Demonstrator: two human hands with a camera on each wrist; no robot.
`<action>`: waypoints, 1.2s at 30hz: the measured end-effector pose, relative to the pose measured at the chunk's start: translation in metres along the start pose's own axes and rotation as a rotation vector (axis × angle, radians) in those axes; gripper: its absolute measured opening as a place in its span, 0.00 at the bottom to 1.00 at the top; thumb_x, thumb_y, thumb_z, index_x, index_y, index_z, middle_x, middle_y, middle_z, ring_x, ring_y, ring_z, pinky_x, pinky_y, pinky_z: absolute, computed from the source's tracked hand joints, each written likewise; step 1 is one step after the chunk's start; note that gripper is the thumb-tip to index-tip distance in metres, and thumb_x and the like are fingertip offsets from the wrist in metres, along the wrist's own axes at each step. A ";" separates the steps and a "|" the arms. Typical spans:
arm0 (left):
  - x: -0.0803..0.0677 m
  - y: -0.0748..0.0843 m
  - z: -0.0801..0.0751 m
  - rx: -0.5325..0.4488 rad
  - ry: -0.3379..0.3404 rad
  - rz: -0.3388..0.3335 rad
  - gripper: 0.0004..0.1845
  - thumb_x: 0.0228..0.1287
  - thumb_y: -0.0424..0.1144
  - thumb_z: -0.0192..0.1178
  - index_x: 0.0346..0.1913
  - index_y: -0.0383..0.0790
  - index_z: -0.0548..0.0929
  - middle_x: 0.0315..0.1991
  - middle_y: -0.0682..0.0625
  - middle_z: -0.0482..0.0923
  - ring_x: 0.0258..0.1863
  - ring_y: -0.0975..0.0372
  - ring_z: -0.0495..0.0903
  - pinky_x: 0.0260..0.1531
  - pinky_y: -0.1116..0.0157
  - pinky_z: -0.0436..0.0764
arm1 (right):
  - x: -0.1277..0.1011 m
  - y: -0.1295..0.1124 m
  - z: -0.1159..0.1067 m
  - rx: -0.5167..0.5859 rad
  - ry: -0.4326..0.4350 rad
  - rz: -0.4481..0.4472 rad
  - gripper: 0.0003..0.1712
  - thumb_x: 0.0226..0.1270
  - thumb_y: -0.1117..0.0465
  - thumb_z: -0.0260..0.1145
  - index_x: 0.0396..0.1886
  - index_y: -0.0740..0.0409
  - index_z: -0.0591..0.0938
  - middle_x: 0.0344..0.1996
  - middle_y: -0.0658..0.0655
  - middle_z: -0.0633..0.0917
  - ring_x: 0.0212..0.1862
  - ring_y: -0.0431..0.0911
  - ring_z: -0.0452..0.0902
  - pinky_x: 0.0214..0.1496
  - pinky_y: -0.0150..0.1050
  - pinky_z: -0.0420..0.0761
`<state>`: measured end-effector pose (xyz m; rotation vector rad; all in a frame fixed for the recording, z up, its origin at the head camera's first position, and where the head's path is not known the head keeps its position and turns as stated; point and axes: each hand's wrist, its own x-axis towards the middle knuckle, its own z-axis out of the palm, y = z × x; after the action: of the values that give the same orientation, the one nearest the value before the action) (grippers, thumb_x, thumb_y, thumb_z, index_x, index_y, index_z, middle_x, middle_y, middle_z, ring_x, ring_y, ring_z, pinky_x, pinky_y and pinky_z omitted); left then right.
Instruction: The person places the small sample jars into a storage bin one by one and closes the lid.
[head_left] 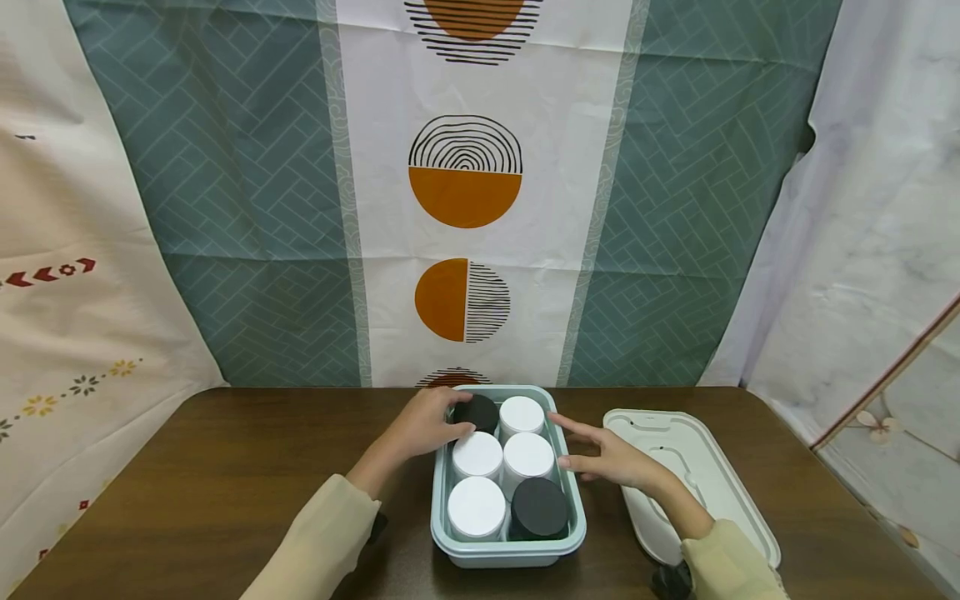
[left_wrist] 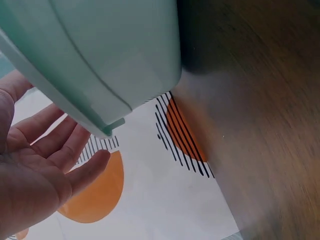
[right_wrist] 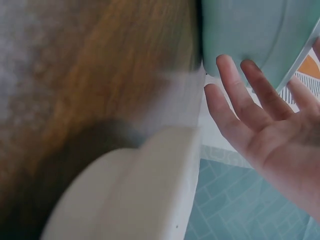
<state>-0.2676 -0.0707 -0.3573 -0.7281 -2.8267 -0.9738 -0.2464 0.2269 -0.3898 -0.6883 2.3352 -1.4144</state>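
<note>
A pale green plastic bin stands on the table with several round jars in two columns. White-topped jars fill most of it. One black-topped jar is at the near right, another black-topped jar at the far left. My left hand reaches over the bin's left rim, its thumb and index finger pinching that far-left jar's top. In the left wrist view its other fingers hang outside the bin wall. My right hand is at the right rim, fingers spread, holding nothing.
A white lid lies on the table to the right, partly under my right forearm. The brown wooden table reaches back to a patterned curtain.
</note>
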 end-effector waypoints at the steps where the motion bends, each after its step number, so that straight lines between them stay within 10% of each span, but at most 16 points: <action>1: -0.002 0.001 -0.001 -0.002 0.004 -0.007 0.23 0.53 0.39 0.65 0.53 0.34 0.78 0.50 0.43 0.77 0.47 0.54 0.76 0.48 0.55 0.75 | 0.000 0.000 0.000 -0.009 -0.004 -0.007 0.38 0.63 0.56 0.61 0.70 0.52 0.56 0.65 0.69 0.60 0.60 0.64 0.63 0.40 0.50 0.79; 21: -0.039 0.054 0.000 -0.372 0.168 0.074 0.22 0.57 0.37 0.62 0.54 0.33 0.75 0.49 0.42 0.78 0.47 0.54 0.77 0.50 0.56 0.74 | -0.031 -0.002 -0.029 -0.119 0.047 -0.049 0.31 0.67 0.59 0.56 0.67 0.60 0.60 0.55 0.73 0.70 0.47 0.57 0.77 0.45 0.49 0.77; 27: -0.044 0.086 0.012 -0.480 0.152 0.077 0.25 0.57 0.41 0.62 0.57 0.35 0.73 0.50 0.46 0.77 0.49 0.57 0.75 0.51 0.60 0.74 | -0.050 0.003 -0.045 -0.138 0.121 -0.029 0.30 0.67 0.60 0.56 0.65 0.67 0.62 0.54 0.74 0.71 0.46 0.35 0.77 0.42 0.43 0.79; 36: -0.040 0.132 0.044 -0.567 0.106 0.094 0.31 0.58 0.46 0.60 0.62 0.38 0.67 0.54 0.48 0.73 0.53 0.60 0.71 0.52 0.65 0.72 | -0.080 0.011 -0.067 -0.166 0.209 0.025 0.28 0.68 0.59 0.54 0.64 0.68 0.63 0.55 0.74 0.70 0.47 0.33 0.75 0.42 0.44 0.79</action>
<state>-0.1679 0.0293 -0.3261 -0.8074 -2.4034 -1.7611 -0.2167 0.3249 -0.3670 -0.5764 2.6370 -1.3501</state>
